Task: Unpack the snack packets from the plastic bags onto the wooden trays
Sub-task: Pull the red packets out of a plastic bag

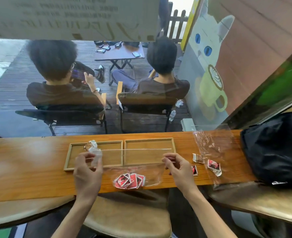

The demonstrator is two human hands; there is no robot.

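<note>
1. Pinching the mouth of the plastic bag with both hands: left hand, right hand.
2. Stretching it sideways, long axis left-right.
3. Dangling snack packets low between them, near the wooden trays on the bench.

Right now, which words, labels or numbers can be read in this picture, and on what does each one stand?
None can be read.
Hanging sign: rows of mirrored characters, too blurred to read.
Red snack packets inside the clear plastic bag: print too small.
Black bag: small white label, illegible.
</note>
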